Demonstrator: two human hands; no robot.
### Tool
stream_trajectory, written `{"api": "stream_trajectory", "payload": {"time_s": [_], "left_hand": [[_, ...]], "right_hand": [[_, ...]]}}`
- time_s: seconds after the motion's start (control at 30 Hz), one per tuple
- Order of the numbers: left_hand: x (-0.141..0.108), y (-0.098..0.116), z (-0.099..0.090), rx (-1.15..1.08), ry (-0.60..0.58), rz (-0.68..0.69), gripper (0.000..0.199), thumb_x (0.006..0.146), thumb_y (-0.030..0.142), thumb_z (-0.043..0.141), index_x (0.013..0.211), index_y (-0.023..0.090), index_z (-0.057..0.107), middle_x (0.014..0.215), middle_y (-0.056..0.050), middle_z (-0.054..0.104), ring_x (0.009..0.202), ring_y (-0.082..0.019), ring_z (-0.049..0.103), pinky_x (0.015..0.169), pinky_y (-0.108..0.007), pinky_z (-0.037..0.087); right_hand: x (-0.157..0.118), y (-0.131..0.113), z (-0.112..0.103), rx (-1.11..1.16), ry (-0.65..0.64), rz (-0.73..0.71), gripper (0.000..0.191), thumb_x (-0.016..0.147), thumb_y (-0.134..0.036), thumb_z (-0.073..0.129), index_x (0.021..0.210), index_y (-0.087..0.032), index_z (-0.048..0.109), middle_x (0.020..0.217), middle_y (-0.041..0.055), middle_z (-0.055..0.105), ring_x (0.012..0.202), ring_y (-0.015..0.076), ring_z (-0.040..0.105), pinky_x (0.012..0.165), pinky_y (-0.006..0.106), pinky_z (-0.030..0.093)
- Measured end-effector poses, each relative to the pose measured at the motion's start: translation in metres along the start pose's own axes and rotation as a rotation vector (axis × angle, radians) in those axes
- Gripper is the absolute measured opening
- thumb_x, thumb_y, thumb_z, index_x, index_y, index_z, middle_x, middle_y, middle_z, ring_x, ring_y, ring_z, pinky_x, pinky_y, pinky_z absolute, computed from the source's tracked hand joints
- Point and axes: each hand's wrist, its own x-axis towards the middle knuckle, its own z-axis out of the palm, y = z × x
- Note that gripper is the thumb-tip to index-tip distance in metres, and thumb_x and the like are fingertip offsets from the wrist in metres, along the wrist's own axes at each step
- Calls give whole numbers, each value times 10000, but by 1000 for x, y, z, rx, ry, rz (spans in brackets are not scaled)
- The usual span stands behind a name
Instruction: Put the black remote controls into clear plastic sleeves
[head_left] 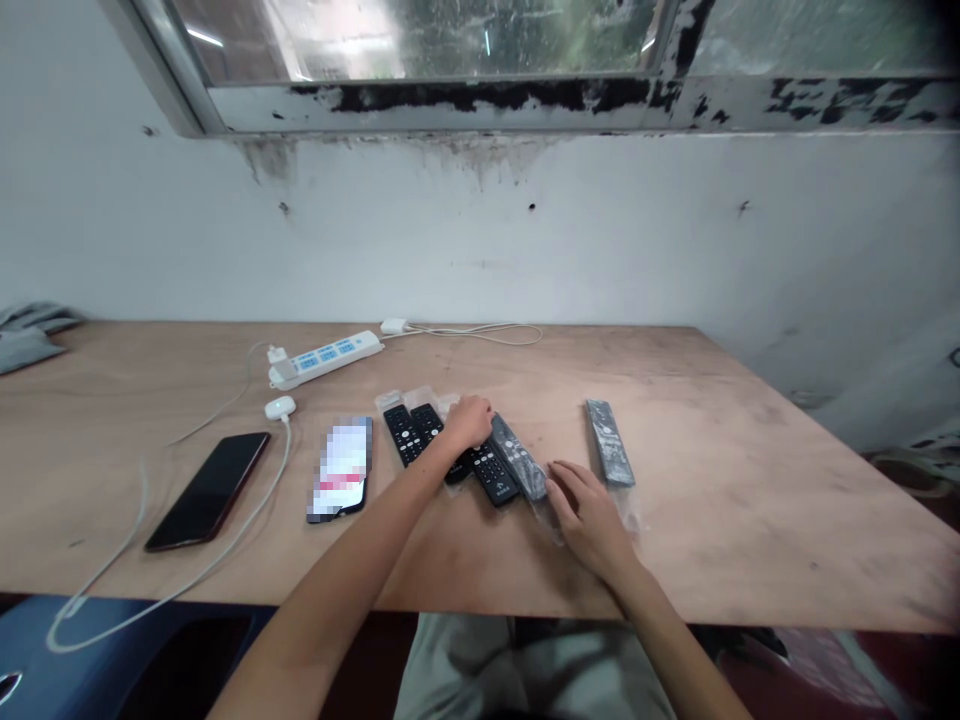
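Several dark remote controls in clear plastic sleeves lie in a row on the table. My left hand (469, 420) is closed at the top end of a sleeved grey-looking remote control (517, 457), its fingertips partly hidden. My right hand (589, 515) rests beside the lower end of that remote, with fingers stretched out and touching its edge. A black remote control (491, 474) lies slanted just left of it, under my left wrist. Two more remotes (403, 432) lie partly behind my left forearm. Another sleeved remote control (610, 443) lies apart, to the right of my right hand.
A lit phone (341, 468) and a dark phone (208, 492) lie to the left. Behind them are a white charger (280, 407) with its cable and a white power strip (326, 360). A wall with a window (420, 40) rises behind the wooden table (750, 500).
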Motion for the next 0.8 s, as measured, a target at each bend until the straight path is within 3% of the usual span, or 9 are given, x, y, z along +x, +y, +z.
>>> {"api": "stream_trajectory", "payload": {"time_s": [0.3,0.47,0.67,0.8], "left_hand": [[5,-1,2,-20,13,-50,271,904,226,404,1040,144,624,1032,-142,677,964,-214,628,790,-281,447],[1,4,-7,5,-14,-54,229,870,284,490,852,145,671,950,-143,696,921,-229,641,760,-284,451],[-19,29,-44,60,163,7,307,950,282,331,1026,167,605,1009,-124,667,949,-223,619,767,-305,435],[-39,51,-77,120,330,121,275,958,287,338,986,179,590,943,-87,665,882,-207,621,712,-290,431]], "right_hand": [[0,-1,0,27,-1,11,299,911,-353,426,1072,-182,611,1109,103,626,1046,235,561,937,402,437],[-1,-3,-1,45,1,14,282,905,-360,444,1075,-186,588,1084,98,616,1014,229,565,909,394,445],[-2,-10,-3,86,48,7,336,818,-413,579,1060,-183,544,987,87,594,934,225,571,810,350,481],[-3,-15,-4,77,44,-4,359,772,-404,621,1049,-193,532,924,64,578,845,209,573,737,325,487]]}}
